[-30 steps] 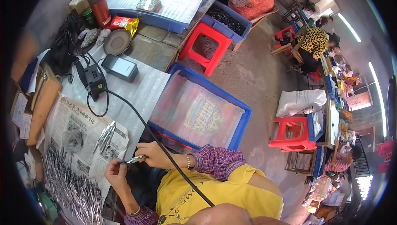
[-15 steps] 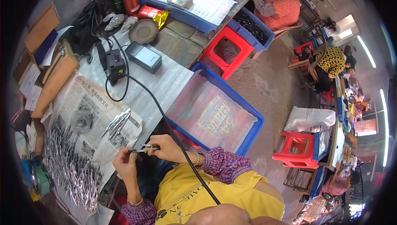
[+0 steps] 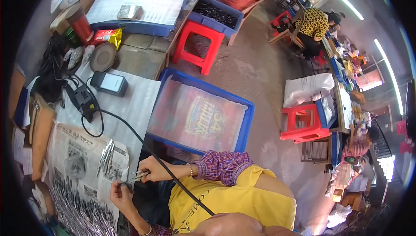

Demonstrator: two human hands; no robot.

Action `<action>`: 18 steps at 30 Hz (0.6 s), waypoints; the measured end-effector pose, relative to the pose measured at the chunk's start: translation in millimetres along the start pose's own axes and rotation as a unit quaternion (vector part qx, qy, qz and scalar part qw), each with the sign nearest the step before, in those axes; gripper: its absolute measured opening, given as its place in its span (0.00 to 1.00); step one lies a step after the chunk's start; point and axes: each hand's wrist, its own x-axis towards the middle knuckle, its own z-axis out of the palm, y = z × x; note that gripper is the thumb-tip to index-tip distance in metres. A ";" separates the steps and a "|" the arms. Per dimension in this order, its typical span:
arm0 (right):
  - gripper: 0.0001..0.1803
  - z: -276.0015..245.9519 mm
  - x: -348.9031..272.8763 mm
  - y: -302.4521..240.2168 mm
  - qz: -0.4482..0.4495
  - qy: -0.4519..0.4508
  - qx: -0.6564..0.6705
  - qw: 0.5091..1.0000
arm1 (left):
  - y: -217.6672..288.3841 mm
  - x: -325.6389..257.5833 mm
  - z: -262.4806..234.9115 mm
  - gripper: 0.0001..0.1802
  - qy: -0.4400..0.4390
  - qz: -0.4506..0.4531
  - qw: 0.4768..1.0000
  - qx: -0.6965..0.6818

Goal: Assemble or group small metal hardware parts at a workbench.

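Note:
My right hand (image 3: 151, 169) is closed around a small, thin silver-and-tan metal tool (image 3: 139, 175); its exact kind is too small to make out. Just nearer and to the left, my left hand (image 3: 121, 194) pinches a small dark piece (image 3: 126, 185) between thumb and fingers. Both hands are over the table's front edge, beside a newspaper (image 3: 78, 151). A small bunch of slim silver metal pieces (image 3: 105, 158) lies on that paper. Many more thin, pointed metal pieces (image 3: 82, 210) are heaped at the near left.
A black cable (image 3: 130, 127) runs from a black device (image 3: 82, 99) across my right forearm. A grey box (image 3: 109, 83) and round dish (image 3: 103, 57) stand behind. Right of the table are a blue tray (image 3: 248, 123) and red stool (image 3: 198, 45). Co-workers sit farther off.
The view has turned right, so the scene sits farther left. My hands, close together with the tool at the dark piece before, are now slightly apart.

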 end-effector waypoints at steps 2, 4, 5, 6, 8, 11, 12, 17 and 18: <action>0.11 -3.7 -9.7 5.0 0.016 0.012 0.005 1.000 | 4.3 -1.8 9.0 0.01 0.001 0.009 1.000 0.005; 0.10 -7.0 -13.6 7.3 0.032 0.012 0.009 0.999 | 6.5 -2.2 19.1 0.01 0.003 0.004 1.000 0.015; 0.10 -8.5 -13.1 7.0 0.018 0.017 0.004 1.000 | 6.2 -1.6 19.7 0.01 0.007 0.005 1.000 0.015; 0.10 -10.8 -12.3 6.2 0.004 0.019 -0.002 1.000 | 4.9 -1.3 20.2 0.01 -0.001 0.003 1.000 -0.002; 0.10 -10.1 -6.1 2.0 0.003 0.004 0.004 1.000 | 10.2 -2.1 14.1 0.01 0.014 -0.002 1.000 -0.014; 0.12 -6.0 2.4 2.3 -0.046 0.001 -0.045 0.998 | 15.9 -4.3 8.1 0.02 -0.013 -0.061 0.997 0.054; 0.12 -7.2 3.4 -2.0 -0.053 -0.007 -0.057 0.997 | 13.8 -4.2 9.7 0.02 -0.008 -0.064 0.996 0.064; 0.08 -18.1 -2.3 -3.4 0.035 -0.026 -0.026 0.999 | 9.6 3.1 20.6 0.03 -0.062 -0.063 0.993 0.078; 0.08 -16.8 -0.2 -5.6 0.053 -0.037 -0.017 0.998 | 9.0 2.1 20.0 0.03 -0.061 -0.060 0.995 0.050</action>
